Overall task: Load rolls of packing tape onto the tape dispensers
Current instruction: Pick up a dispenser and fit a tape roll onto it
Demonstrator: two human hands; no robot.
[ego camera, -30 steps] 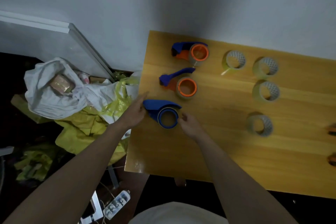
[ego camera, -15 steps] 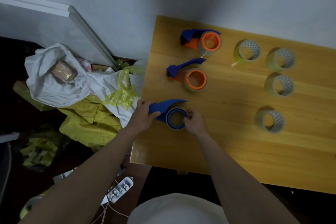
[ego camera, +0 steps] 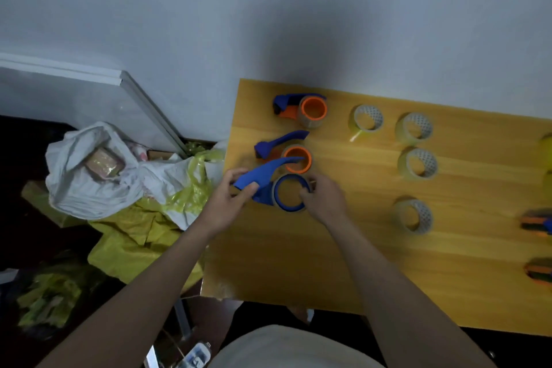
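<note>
**Gripping the blue dispenser at the desk's left edge**

Holding the all-blue tape dispenser [ego camera: 270, 185] in both hands near the left edge of the yellow wooden desk [ego camera: 373, 263]. Left hand [ego camera: 227, 203] curling around the blue handle, thumb lying on top of it, fingers wrapped beneath. Right hand [ego camera: 324, 199] pinching the rim of the blue hub ring on the dispenser's right side, fingertips curled onto it. Looking like a clear tape roll already sitting around that ring, though too dim to say for certain.

Lying just beyond the held dispenser, toward the wall: a second dispenser [ego camera: 286, 152] with blue handle and orange hub, partly overlapped by the raised blue handle. Farther beyond, nearest the wall: a third dispenser [ego camera: 301, 107] of the same colours, carrying clear tape on its orange hub.

Standing well to the right of the held dispenser: four loose rolls of clear tape, one [ego camera: 368, 118] with a loose end trailing off, one [ego camera: 415, 128] beside it, one [ego camera: 418, 164] nearer, and one [ego camera: 413, 216] nearest of all.

Showing at the desk's right edge: two more orange-and-dark objects [ego camera: 539, 222], blurred and cut off.

Piling up on the floor left of the desk: a white plastic bag [ego camera: 89, 185] and crumpled yellow bags [ego camera: 143, 236].
</note>
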